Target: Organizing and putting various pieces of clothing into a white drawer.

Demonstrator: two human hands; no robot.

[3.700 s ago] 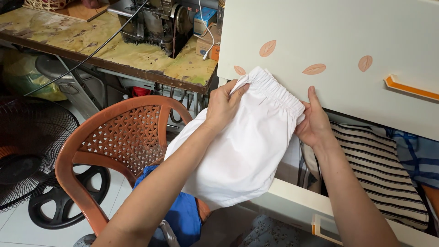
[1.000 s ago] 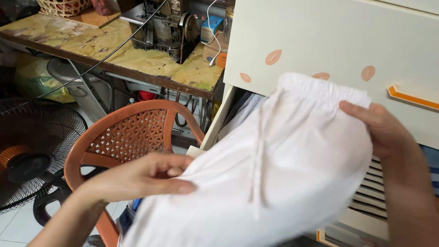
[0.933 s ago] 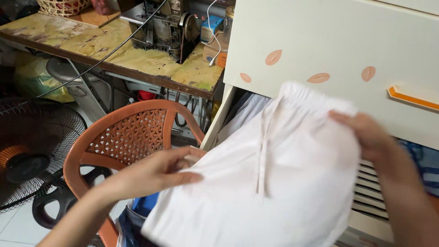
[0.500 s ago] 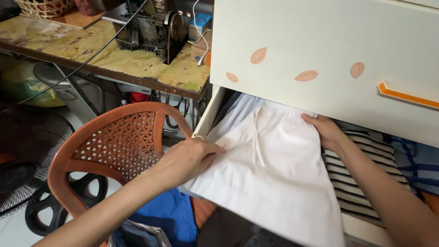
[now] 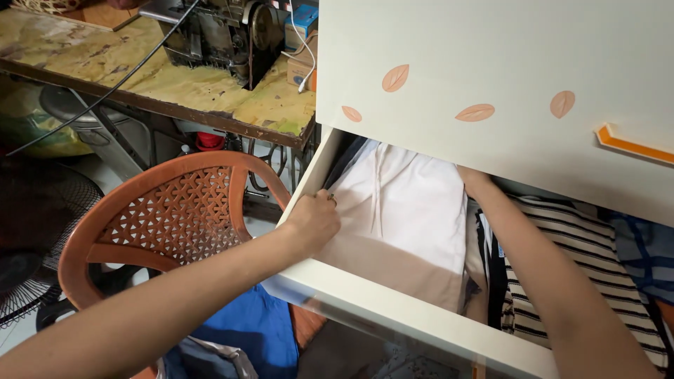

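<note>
White drawstring shorts (image 5: 411, 203) — soft matt woven cloth, lightly creased. Open drawer (image 5: 393, 309), lower centre — smooth cream plastic, slight sheen. Striped garment (image 5: 583, 260), right — ribbed knit cloth. Lattice chair (image 5: 175, 210), left — glossy moulded terracotta plastic. Sewing machine (image 5: 217, 31), upper left — dull worn metal. Worktable (image 5: 140, 77) — scuffed, stained yellow covering.

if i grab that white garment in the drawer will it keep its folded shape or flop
The white garment is thin cloth with a loose drawstring, so it would probably sag and unfold when lifted. It looks light. Packed beside the striped clothes, it may drag on them.
</note>
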